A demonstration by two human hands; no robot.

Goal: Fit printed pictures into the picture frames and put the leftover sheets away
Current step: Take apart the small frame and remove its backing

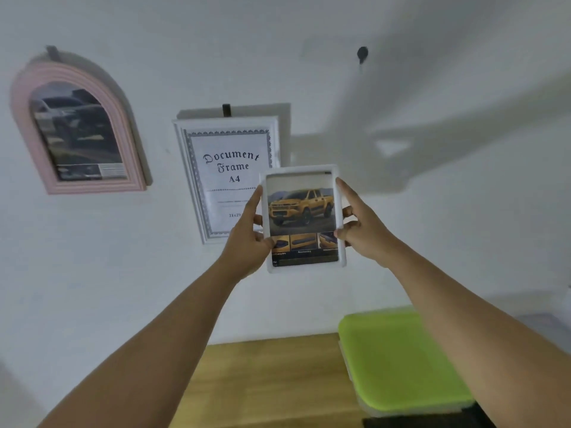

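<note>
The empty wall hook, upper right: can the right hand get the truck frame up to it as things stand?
Probably yes. The wall between the white frame and the hook is bare, though both the right hand and left hand grip the frame.

Bare white wall ahead, with a dark hook stuck high up, nothing hanging on it. Down low, a wooden bench, and a lime-green lidded box sitting on its right side against the wall.

Bare forearms, sleeveless; left grip, right grip ungloved.
</note>
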